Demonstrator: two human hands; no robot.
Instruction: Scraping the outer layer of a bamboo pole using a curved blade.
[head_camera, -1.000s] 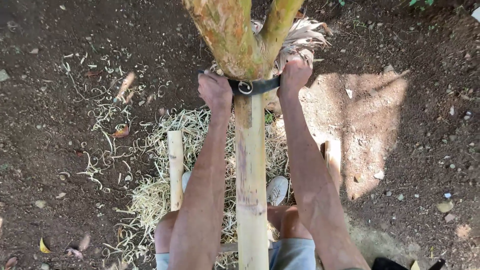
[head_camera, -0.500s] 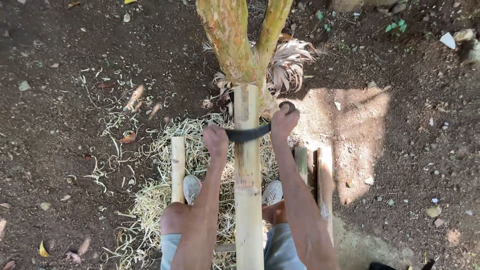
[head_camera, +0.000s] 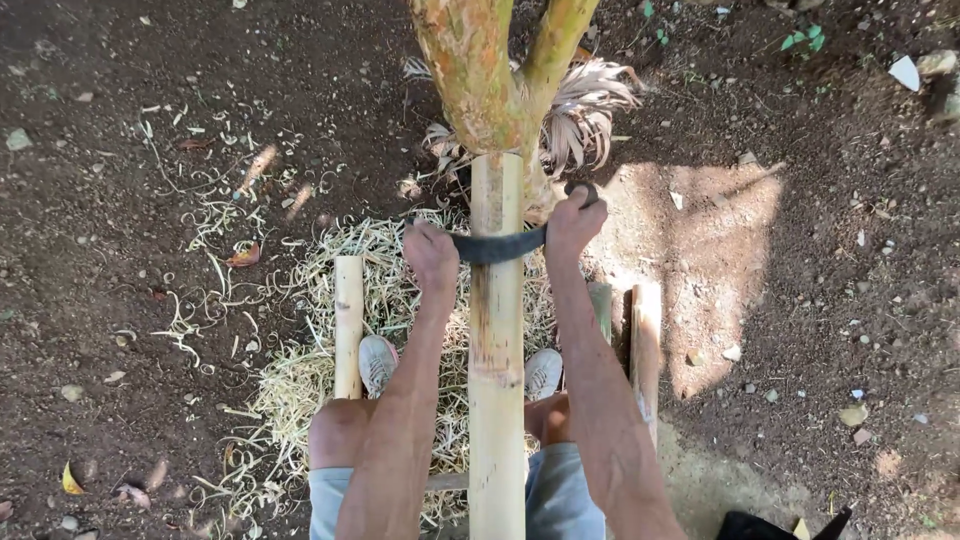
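1. Bamboo pole (head_camera: 497, 340) runs upright between our knees, its top butted against the forked tree trunk (head_camera: 480, 80).
2. Curved blade (head_camera: 498, 245) lies across the pole, below the fork.
3. Left hand (head_camera: 432, 255) closed on the blade's left handle; right hand (head_camera: 573, 222) closed on the right handle.
4. Pole looks stiff, smooth, likely slick; we judge the blade best held by both ends.
5. Shavings (head_camera: 300, 380) heaped around the pole's foot; shorter sticks (head_camera: 348, 320) beside it.

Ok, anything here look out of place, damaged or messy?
Nothing looks damaged. The left hand and right hand grip a dark curved blade across the bamboo pole, which leans in a forked trunk. The only mess is pale shavings strewn over the soil.
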